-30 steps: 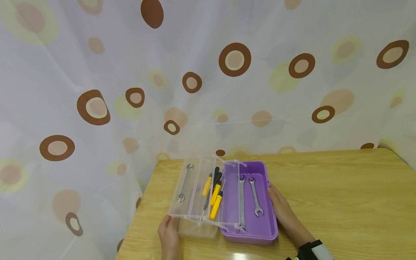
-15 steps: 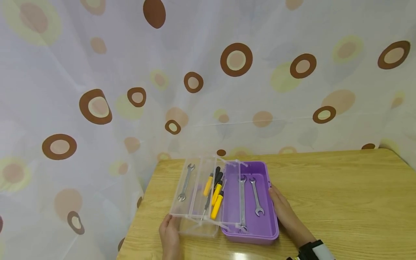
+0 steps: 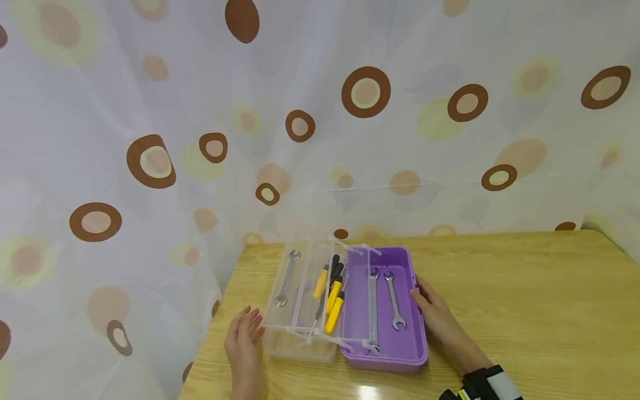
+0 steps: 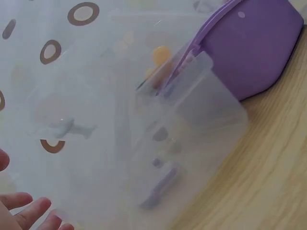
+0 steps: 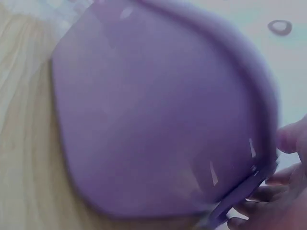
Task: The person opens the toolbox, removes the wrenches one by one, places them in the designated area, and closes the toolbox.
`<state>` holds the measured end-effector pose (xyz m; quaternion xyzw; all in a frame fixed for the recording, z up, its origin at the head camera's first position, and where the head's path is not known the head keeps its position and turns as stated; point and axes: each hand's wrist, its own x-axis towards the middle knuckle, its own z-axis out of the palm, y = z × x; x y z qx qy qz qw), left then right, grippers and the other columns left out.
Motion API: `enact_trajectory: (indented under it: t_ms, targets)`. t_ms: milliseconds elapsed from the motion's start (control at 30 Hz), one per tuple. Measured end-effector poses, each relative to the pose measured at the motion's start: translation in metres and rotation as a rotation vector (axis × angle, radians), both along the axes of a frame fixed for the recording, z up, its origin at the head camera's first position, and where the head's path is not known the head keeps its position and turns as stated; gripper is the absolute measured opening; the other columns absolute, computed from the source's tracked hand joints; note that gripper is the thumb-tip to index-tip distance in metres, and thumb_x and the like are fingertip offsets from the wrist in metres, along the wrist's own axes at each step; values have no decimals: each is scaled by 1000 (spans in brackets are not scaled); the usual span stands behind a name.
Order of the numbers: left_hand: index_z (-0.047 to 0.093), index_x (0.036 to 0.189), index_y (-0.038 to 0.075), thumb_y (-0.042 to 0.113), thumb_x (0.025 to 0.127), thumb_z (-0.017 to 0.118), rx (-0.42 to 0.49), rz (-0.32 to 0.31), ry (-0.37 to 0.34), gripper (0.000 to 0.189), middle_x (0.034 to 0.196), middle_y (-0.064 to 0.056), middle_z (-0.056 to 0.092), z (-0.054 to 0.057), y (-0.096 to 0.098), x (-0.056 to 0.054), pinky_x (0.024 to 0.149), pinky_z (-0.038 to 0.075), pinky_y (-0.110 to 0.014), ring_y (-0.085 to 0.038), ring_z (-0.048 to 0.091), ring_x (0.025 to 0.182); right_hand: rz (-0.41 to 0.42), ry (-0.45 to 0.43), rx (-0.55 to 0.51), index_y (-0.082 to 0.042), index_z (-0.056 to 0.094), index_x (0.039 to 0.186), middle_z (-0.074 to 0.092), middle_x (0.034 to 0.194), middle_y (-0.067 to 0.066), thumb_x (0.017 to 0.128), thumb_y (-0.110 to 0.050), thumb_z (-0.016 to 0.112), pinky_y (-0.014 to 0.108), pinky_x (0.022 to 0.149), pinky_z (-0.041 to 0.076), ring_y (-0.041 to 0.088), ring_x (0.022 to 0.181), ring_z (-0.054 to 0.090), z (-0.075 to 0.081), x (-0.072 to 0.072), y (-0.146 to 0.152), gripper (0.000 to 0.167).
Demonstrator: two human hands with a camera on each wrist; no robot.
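A purple toolbox (image 3: 385, 364) stands on the table with two open-ended wrenches inside, one a longer wrench (image 3: 373, 305) and one a shorter wrench (image 3: 395, 300). Its clear divided tray (image 3: 281, 328) is swung out to the left on clear arms, partly over the box. In the tray are a wrench (image 3: 287, 278) and several screwdrivers (image 3: 334, 314) with yellow and black handles. My left hand (image 3: 243, 336) is just left of the tray, fingers loose and holding nothing. My right hand (image 3: 440, 319) grips the toolbox's right side, thumb by the rim, fingers around the purple latch (image 5: 244, 191).
Under the tray at the front left shows a clear plastic lid (image 3: 300, 351). The wooden table (image 3: 525, 300) extends to the right. A curtain with brown and yellow circles (image 3: 320, 150) hangs behind and to the left.
My left hand has let go of the tray's front left corner and drawn away to the left. My right hand's fingers have shifted slightly at the toolbox rim. Tray and tools keep their places.
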<state>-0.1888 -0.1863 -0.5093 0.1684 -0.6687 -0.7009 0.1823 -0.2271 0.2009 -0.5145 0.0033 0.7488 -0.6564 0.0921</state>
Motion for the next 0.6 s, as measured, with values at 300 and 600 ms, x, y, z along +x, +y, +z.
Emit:
enact_trajectory:
  t_ms: [300,600]
  targets:
    - [58,144,4,17,106,64,-260,-73,80,41,135,-17,65,56,-17,-20,89,55,-16,-9,64,108,-58,152,-59,-2,-1,167,7,173,25,116,-27,37,58,128,15,45,159,9,44,9,-1,69]
    - [54,150,20,22,101,71,-543,-325,-3,52,133,-10,69,96,-20,-38,96,58,-44,-29,67,118,92,221,-218,4,12,165,21,170,27,116,-26,39,13,113,38,25,152,38,78,5,-31,64]
